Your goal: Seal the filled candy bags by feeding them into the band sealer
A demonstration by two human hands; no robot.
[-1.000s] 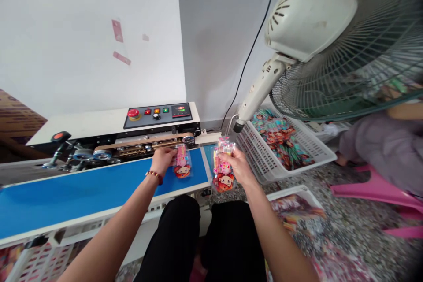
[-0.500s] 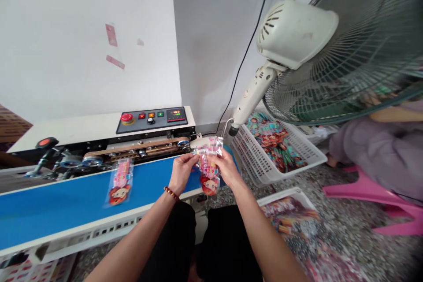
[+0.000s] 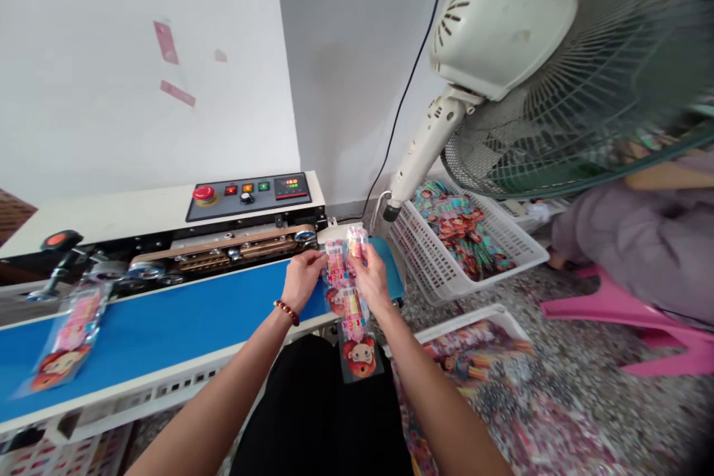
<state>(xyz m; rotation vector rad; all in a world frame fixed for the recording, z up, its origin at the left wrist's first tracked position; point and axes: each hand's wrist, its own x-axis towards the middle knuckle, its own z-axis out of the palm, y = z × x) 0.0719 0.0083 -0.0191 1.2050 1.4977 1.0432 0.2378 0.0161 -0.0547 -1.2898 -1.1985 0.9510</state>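
Note:
My left hand (image 3: 304, 279) pinches the edge of a clear packet (image 3: 335, 264) with pink sticks and a red-haired cartoon face, at the right end of the blue conveyor belt (image 3: 206, 309). Close beside it, my right hand (image 3: 372, 274) grips another such packet (image 3: 354, 320), whose cartoon-face end hangs over my lap and overlaps the first. A further pink strip shows above the right fingers; whether it is a separate packet I cannot tell. Far left on the belt lies a similar packet (image 3: 70, 342), its top at the rollers of the sealing machine (image 3: 217, 256).
A control panel (image 3: 248, 195) with a red stop button tops the machine. At right stand a fan (image 3: 502, 37) and a white basket (image 3: 446, 260) of packets. A lower basket (image 3: 502, 316) and loose packets lie on the floor. A person sits by a pink stool (image 3: 630, 320).
The packet on the belt has travelled left to the far rollers. The packets in my hands have spread from one bunch, one now beside the belt's end and one lower over my lap.

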